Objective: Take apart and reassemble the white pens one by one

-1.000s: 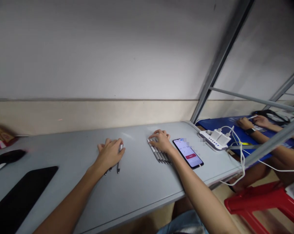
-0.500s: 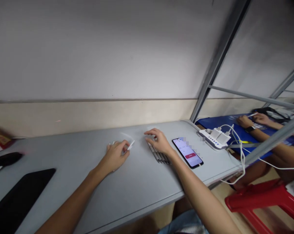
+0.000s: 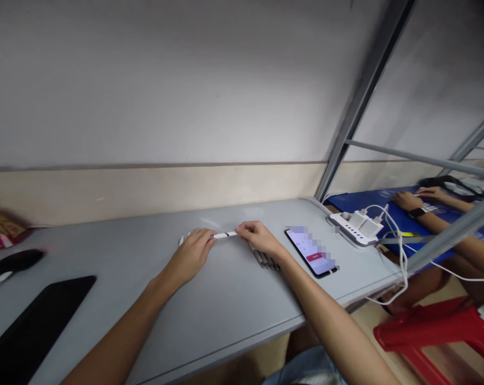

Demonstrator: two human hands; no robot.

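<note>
A slim white pen [image 3: 224, 235] with a dark band is held level between my two hands above the grey desk [image 3: 225, 315]. My left hand [image 3: 196, 247] is closed around its left end. My right hand [image 3: 260, 237] pinches the right end between thumb and fingertips. Beneath my right hand lie several grey pens [image 3: 268, 260] side by side, partly covered by the hand. White pieces [image 3: 181, 240] show just beyond my left hand; the hand hides most of them.
Right of my hands lies a lit phone [image 3: 312, 251], then a white power strip [image 3: 353, 230] with cables. At left are a black mat [image 3: 41, 326], a dark mouse [image 3: 16, 262] and a red packet [image 3: 5, 230]. Another person's hands [image 3: 408, 201] work at a blue table [image 3: 354, 201].
My right hand has closed and now grips the right end of the white pen. The pen has turned level between both hands. The view has shifted slightly.
</note>
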